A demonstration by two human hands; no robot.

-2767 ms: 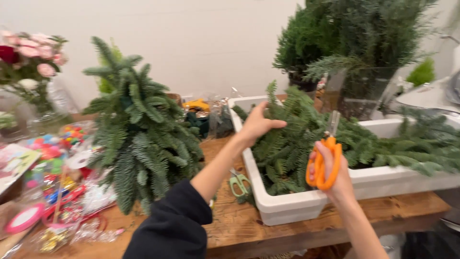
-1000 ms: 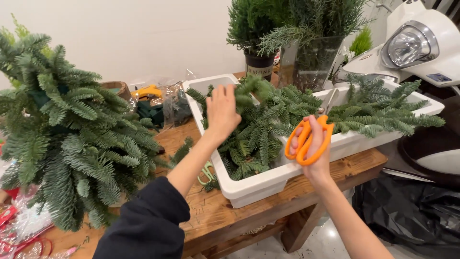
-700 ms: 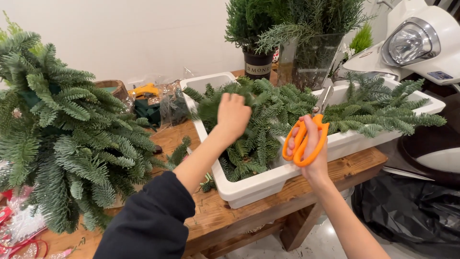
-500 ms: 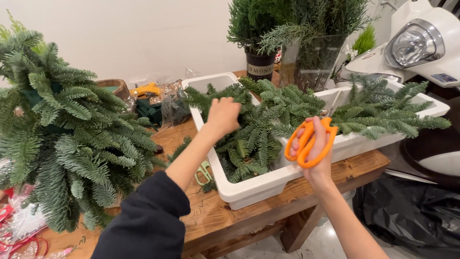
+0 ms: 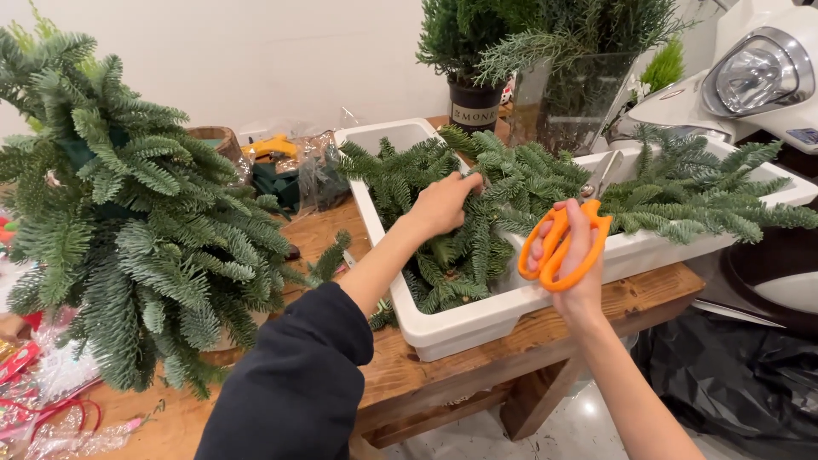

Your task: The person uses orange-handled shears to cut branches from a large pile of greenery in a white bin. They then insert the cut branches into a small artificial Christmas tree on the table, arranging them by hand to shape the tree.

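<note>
Reaching into the white trough (image 5: 477,328), the left hand (image 5: 443,204) curls its fingers down among the fir cuttings (image 5: 443,183), though whether it grips one I can't tell; best to lift a single sprig clear before cutting. The right hand (image 5: 573,255) is closed through the orange scissors (image 5: 564,243), blades up. Below both hands runs a wooden bench (image 5: 409,375); far left, a bushy fir arrangement (image 5: 128,221); beyond the right hand, a white scooter (image 5: 758,85).

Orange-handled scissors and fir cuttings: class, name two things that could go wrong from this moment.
1. The orange-handled scissors in the right hand point toward the left hand, which is buried in the green fir cuttings; a blind snip might nick fingers.
2. The white rectangular tray overhangs the wooden table edge; pulling branches could tip it.
</note>
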